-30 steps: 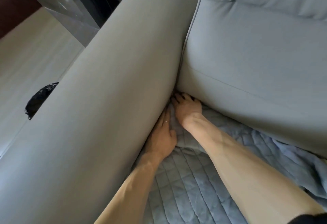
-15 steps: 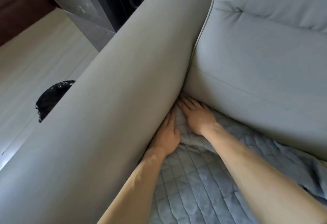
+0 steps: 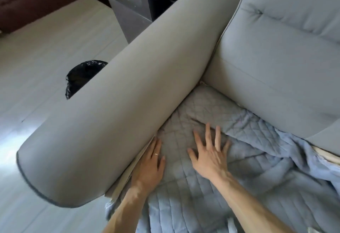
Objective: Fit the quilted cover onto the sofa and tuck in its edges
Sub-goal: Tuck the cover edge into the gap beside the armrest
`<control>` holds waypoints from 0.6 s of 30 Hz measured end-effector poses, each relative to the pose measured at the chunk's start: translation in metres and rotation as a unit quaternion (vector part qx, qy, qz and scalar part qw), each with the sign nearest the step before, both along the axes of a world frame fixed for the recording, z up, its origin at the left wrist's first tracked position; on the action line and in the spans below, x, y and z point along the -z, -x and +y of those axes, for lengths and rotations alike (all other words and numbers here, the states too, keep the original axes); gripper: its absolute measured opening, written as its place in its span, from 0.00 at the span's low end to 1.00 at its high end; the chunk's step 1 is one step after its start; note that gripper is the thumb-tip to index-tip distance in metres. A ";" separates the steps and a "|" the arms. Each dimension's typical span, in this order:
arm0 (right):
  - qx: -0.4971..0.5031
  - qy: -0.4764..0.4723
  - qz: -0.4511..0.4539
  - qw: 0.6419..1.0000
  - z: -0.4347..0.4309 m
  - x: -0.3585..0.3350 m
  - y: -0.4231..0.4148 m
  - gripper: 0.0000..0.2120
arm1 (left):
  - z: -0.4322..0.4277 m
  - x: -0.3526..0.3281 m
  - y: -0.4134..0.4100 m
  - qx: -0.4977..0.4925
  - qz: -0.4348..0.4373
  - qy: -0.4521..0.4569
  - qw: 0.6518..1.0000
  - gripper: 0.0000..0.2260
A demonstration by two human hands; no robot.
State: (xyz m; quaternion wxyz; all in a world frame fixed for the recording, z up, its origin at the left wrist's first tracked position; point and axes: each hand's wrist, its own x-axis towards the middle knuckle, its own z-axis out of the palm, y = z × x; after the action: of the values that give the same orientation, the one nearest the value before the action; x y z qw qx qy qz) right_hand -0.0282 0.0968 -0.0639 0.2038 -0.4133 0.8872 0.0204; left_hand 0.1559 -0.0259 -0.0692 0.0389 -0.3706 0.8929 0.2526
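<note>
Pressure is applied to the quilted cover (image 3: 184, 199) with both hands, and nothing is gripped. The cover is spread over the seat of the sofa (image 3: 276, 70), its far corner seated in the angle where the armrest (image 3: 119, 113) meets the backrest (image 3: 287, 30). The left hand (image 3: 149, 166) is laid flat, fingers straight and together, along the crease beside the armrest. It is judged to be placed there so that the cover's side edge can be pushed down into the gap. The right hand (image 3: 209, 157) is spread wide on the quilting just beside it, palm down and fingers splayed, so that the cloth is pinned and smoothed while the edge is worked. A ridge (image 3: 200, 121) is seen just beyond the right fingertips. Towards the right the cover is bunched in loose folds against the foot of the backrest, where a pale strip of cushion (image 3: 327, 156) is left bare. The tuck along the back is therefore judged not yet done. A black bag (image 3: 81, 74) is seen on the floor (image 3: 46, 39) behind the armrest.
</note>
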 end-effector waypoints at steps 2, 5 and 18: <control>-0.026 -0.012 -0.014 0.999 0.000 -0.003 -0.029 0.35 | 0.010 -0.007 -0.027 -0.018 -0.008 0.014 1.000 0.26; -0.096 0.031 -0.040 0.994 -0.001 -0.014 -0.076 0.29 | 0.027 -0.015 -0.068 -0.058 0.010 0.018 0.998 0.25; -0.240 0.018 -0.074 0.968 -0.067 -0.015 -0.165 0.27 | 0.027 -0.014 -0.152 -0.175 0.076 -0.060 0.980 0.29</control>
State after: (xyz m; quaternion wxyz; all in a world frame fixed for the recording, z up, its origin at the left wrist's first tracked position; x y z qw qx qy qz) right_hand 0.1363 0.0299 -0.0484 0.2504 -0.6178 0.7451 0.0223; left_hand 0.3082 0.0006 -0.0552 -0.0513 -0.4979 0.7977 0.3363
